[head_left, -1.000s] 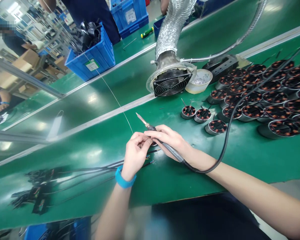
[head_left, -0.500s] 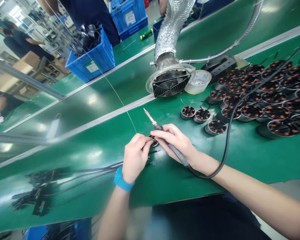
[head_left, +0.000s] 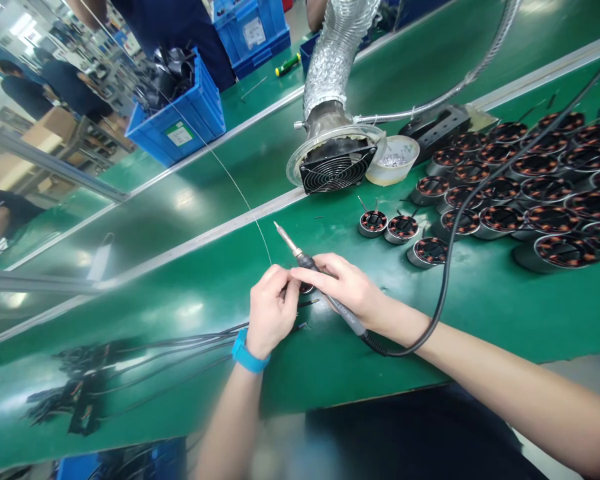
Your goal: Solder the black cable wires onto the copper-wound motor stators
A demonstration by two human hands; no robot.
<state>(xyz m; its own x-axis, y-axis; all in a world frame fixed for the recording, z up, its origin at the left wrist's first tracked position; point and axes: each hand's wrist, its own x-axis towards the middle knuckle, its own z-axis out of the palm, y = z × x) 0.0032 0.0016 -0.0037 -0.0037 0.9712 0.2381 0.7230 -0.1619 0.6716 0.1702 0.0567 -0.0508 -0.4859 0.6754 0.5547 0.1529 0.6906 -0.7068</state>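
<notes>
My right hand (head_left: 350, 287) is closed around a soldering iron (head_left: 344, 313); its metal tip points up and away from me, clear of the motor parts. My left hand (head_left: 273, 307), with a blue wrist strap (head_left: 249, 353), is closed in a pinch, and a thin solder wire (head_left: 240, 193) runs down into it from above. The fingertips of both hands meet over a small round motor stator (head_left: 307, 288), which they mostly hide. Whatever lies between the fingertips there is too small to make out. Stripped black cable ends (head_left: 300, 327) lie beside my left hand.
Several motor stators in metal cups (head_left: 500, 220) stand at the right. Behind are a fume extractor (head_left: 337, 170) on a foil duct and a white bowl (head_left: 394, 160). Black cables (head_left: 85, 380) lie left. A blue crate (head_left: 180, 120) stands across the bench, near other people.
My right fingers have shifted left over the stator to meet my left fingertips, and the soldering iron has moved slightly left with them. My left hand stays pinched in nearly the same place.
</notes>
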